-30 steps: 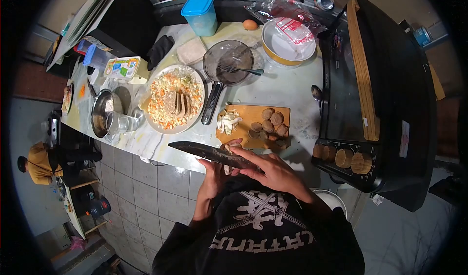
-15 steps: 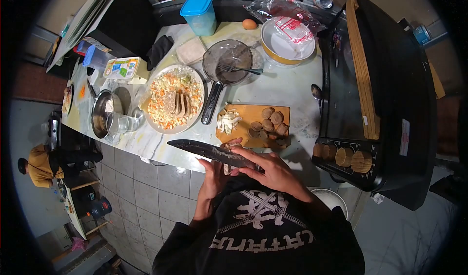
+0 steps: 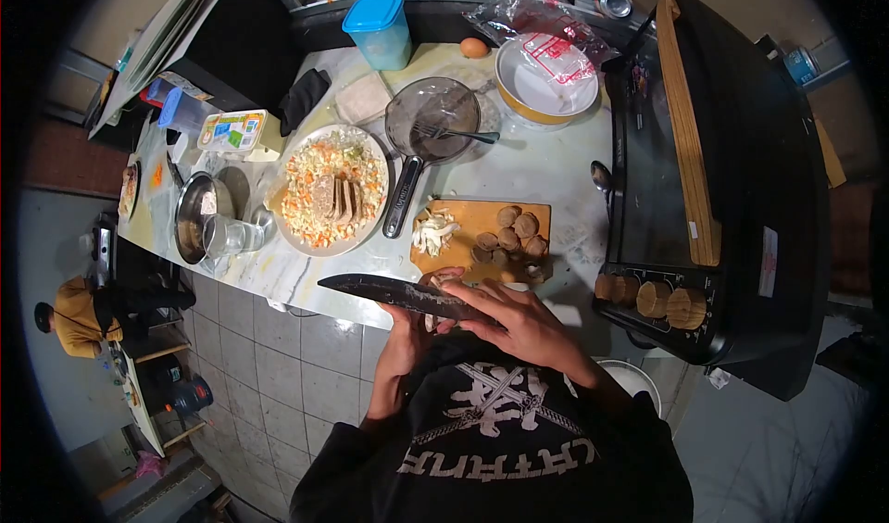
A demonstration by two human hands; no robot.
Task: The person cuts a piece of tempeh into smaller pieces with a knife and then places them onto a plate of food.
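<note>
In front of my chest, my right hand (image 3: 514, 324) is closed around a large dark-bladed knife (image 3: 380, 289), whose blade points left. My left hand (image 3: 403, 340) is closed beneath the blade on a small pale piece (image 3: 431, 322) that looks like mushroom; the blade and fingers partly hide it. Just beyond the hands lies a wooden cutting board (image 3: 463, 250). Round brown mushroom caps (image 3: 509, 238) sit on its right part, and white strips (image 3: 433, 232) are heaped on its left.
A plate (image 3: 289, 236) of chopped vegetables with brown slices stands left of a frying pan (image 3: 432, 120) holding a fork. A yellow bowl (image 3: 537, 106) and an egg (image 3: 474, 48) are at the back. A black oven (image 3: 732, 171) stands right. Another person (image 3: 83, 315) is far left.
Both hands and the knife stay nearly in place. The blade tilts slightly, and the right fingers shift a little over the pale piece.
</note>
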